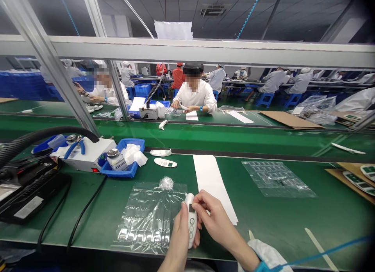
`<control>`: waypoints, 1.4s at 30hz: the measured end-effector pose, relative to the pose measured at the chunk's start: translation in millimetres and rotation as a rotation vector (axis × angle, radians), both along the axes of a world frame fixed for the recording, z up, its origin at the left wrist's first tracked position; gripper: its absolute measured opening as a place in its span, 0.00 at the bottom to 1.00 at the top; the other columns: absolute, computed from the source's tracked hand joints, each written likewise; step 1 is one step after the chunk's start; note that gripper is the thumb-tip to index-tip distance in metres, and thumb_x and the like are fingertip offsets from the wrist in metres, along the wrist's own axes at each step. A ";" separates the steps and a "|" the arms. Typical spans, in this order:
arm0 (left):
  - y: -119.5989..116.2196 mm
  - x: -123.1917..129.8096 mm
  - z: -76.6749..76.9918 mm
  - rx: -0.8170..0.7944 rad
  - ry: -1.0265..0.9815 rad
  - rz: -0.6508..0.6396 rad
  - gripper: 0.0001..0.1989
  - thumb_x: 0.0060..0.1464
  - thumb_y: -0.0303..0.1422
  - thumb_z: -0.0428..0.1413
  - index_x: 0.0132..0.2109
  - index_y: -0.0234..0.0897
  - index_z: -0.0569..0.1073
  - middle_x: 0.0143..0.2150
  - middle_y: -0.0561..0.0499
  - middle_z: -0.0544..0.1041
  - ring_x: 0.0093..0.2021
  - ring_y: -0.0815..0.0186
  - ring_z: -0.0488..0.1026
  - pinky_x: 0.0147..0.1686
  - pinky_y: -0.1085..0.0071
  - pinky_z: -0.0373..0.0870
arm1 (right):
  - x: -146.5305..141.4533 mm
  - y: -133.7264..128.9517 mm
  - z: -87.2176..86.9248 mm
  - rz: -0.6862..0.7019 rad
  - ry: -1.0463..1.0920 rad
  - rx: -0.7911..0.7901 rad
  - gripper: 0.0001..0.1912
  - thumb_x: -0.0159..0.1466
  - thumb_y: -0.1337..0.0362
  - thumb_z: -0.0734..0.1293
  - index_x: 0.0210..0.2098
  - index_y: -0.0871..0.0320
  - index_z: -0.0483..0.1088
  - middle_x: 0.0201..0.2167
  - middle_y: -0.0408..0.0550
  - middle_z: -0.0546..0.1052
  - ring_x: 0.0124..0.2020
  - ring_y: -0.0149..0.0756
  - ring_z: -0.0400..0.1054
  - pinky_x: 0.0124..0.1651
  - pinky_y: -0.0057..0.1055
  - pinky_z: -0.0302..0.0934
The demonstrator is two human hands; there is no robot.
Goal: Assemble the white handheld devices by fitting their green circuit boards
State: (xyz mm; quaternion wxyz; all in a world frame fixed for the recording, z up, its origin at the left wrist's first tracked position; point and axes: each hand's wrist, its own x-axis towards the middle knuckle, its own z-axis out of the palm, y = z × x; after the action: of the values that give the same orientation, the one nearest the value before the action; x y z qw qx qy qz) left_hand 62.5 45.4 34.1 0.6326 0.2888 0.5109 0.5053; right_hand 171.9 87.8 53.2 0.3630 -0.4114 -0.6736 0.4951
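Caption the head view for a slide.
Left hand and right hand hold a white device beside a plastic sheet on a green workbench.

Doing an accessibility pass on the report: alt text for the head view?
The left hand and right hand hold a white handheld device beside a clear plastic sheet on a green workbench; other workers sit at benches beyond.
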 end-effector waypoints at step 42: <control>228.8 -153.8 -1.8 0.245 1.155 -0.238 0.15 0.60 0.37 0.54 0.52 0.35 0.69 0.47 0.47 0.74 0.41 0.62 0.74 0.40 0.60 0.74 | -79.5 189.9 -27.8 0.014 -0.550 0.329 0.07 0.65 0.66 0.64 0.31 0.61 0.72 0.32 0.45 0.76 0.37 0.35 0.70 0.43 0.35 0.63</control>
State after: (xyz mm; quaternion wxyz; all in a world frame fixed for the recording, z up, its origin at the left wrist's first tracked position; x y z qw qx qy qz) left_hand -91.4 274.2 32.2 0.2670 0.6426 0.6742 0.2477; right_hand 92.5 277.8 25.4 0.2256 -0.4608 -0.8204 0.2523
